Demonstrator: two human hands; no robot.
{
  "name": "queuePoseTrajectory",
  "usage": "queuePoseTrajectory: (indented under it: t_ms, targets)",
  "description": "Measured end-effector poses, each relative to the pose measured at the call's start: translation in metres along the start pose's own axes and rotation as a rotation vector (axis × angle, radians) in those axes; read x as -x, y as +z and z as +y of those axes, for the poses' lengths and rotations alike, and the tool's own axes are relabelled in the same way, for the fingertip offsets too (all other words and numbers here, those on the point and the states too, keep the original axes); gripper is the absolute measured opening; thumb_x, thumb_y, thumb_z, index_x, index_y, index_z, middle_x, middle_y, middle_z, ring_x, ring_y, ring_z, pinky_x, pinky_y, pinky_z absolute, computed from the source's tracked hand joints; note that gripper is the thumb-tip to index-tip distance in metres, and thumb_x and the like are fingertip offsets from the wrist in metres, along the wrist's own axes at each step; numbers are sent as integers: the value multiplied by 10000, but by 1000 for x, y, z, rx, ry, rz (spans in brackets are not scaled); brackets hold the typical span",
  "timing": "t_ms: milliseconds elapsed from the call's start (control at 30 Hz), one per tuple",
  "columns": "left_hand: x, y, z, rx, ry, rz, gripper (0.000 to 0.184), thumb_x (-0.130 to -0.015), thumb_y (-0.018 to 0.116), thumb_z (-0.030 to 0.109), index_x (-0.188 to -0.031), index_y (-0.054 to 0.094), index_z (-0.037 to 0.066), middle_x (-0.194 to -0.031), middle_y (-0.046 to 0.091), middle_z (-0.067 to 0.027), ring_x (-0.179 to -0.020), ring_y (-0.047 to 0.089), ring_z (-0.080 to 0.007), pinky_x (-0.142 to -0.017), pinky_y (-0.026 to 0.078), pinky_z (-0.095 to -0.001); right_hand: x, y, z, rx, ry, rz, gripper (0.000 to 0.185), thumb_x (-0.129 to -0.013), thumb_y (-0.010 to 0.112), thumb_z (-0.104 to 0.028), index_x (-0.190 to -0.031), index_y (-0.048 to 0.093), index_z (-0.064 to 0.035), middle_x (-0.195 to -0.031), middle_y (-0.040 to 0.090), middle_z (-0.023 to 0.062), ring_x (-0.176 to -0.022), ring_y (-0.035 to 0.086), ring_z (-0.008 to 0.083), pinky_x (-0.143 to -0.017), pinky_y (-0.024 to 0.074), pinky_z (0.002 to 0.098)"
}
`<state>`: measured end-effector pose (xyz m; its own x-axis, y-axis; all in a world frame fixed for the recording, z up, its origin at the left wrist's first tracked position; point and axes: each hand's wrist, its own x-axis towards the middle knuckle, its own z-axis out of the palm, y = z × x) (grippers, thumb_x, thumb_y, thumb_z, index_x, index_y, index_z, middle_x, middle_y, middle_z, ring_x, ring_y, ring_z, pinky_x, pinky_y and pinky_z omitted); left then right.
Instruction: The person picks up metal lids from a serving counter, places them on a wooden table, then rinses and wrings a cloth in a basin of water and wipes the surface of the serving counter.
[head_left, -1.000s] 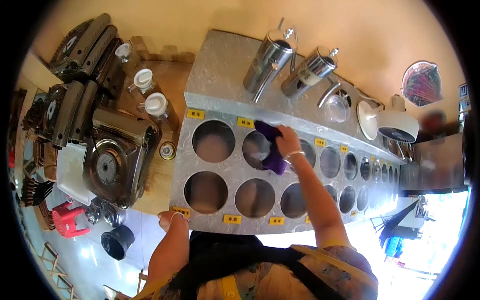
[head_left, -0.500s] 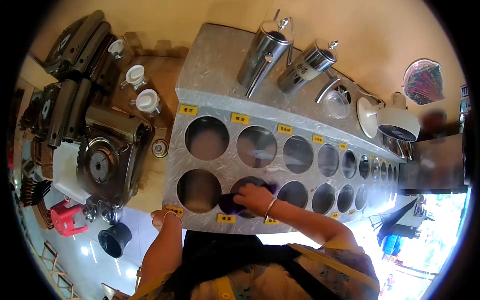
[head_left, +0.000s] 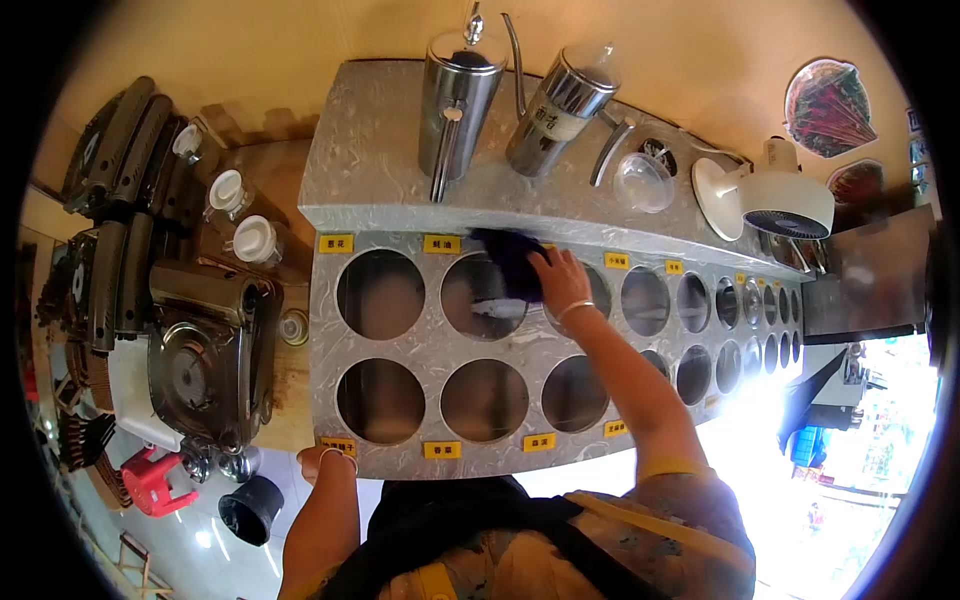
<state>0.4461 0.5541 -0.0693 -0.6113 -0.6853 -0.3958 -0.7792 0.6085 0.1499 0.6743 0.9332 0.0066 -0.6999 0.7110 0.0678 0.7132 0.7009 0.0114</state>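
My right hand [head_left: 562,280] grips a dark purple cloth [head_left: 512,262], which hangs over the edge of the second round hole in the back row of a grey marbled counter [head_left: 432,345]. Yellow labels with dark characters run along both rows of holes, one of them [head_left: 441,244] just left of the cloth. At the counter's front left corner is my left hand [head_left: 325,464], by another yellow label [head_left: 338,447]; its fingers are mostly hidden at the edge.
Two steel pitchers [head_left: 460,110] [head_left: 562,112], a clear plastic bowl [head_left: 643,183] and a white fan [head_left: 787,204] stand on the raised ledge. Portable stoves [head_left: 205,360] and white-lidded jars [head_left: 258,240] are at left. A red stool [head_left: 155,482] and black bin [head_left: 250,510] stand on the floor.
My right hand with the purple cloth has moved from the front row back up to the back row. My left hand stays at the counter corner. The view has shifted.
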Motion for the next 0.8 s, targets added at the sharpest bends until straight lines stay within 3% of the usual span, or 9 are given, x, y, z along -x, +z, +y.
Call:
queuePoseTrajectory:
  t_ms: [100, 133, 200, 367, 533, 567, 667, 700, 800]
  targets:
    - [-2, -2, -2, 3, -5, -19, 186, -812, 393, 133, -887, 546, 58, -889, 585, -108, -781, 605, -224, -629, 515, -312, 8, -38, 47, 271, 247, -640, 206, -686, 496, -112, -872, 584, -130, -835, 551, 122, -828, 518, 298, -732, 419, 376]
    - [-3, -3, -3, 11, -12, -25, 188, -812, 392, 133, -888, 547, 57, -890, 585, -108, -781, 605, -225, -629, 515, -312, 9, -60, 51, 280, 245, -634, 206, -686, 496, -112, -872, 584, -130, -835, 551, 122, -828, 518, 298, -732, 419, 376]
    - [-2, -5, -2, 16, -22, -33, 192, -812, 391, 134, -890, 548, 55, -891, 585, -110, -782, 605, -225, -630, 515, -314, 14, -95, 53, -123, 179, -455, 177, -638, 512, -78, -797, 587, -99, -772, 551, 138, -795, 516, 319, -730, 415, 381]
    - [2, -6, 0, 36, -23, -34, 203, -813, 387, 135, -896, 551, 49, -895, 584, -114, -785, 604, -227, -633, 515, -316, -24, -28, 0, -180, -8, 198, 324, -623, 480, -3, -932, 522, -92, -861, 492, 164, -847, 458, 350, -754, 384, 404]
    - [-3, -7, -6, 57, -43, -20, 214, -813, 384, 137, -902, 555, 44, -899, 583, -119, -787, 603, -229, -635, 515, -319, 66, 5, -36, 24, 53, -119, 126, -728, 462, -118, -842, 517, -116, -836, 502, 120, -836, 485, 299, -722, 392, 425]
    - [-2, -7, -6, 61, -48, -26, 216, -813, 383, 138, -903, 555, 43, -899, 583, -119, -788, 603, -230, -636, 515, -319, 102, -5, -43, 190, -30, -297, 150, -732, 460, -118, -867, 526, -119, -820, 510, 116, -813, 494, 283, -707, 405, 425]
    - [-5, -4, -7, 83, -71, -48, 223, -814, 381, 139, -907, 557, 40, -902, 583, -122, -789, 603, -231, -637, 515, -321, 190, -37, -56, -109, -23, -1119, 280, -764, 427, -145, -1005, 570, -159, -956, 566, 140, -914, 541, 302, -766, 435, 390]
    - [-7, -3, -9, 106, -82, -65, 225, -814, 380, 139, -908, 558, 39, -902, 582, -123, -790, 603, -231, -638, 515, -321, 181, -75, -69, -67, -227, -1366, 317, -750, 463, -219, -1052, 544, -168, -1093, 511, 138, -958, 535, 262, -791, 421, 371]
    - [-4, -11, -5, 216, -155, -63, 256, -814, 376, 158, -923, 564, 22, -924, 579, -131, -799, 599, -239, -643, 517, -329, 154, -115, -88, -126, -88, -1068, 300, -693, 473, -107, -969, 574, -165, -902, 561, 131, -876, 537, 306, -733, 440, 387]
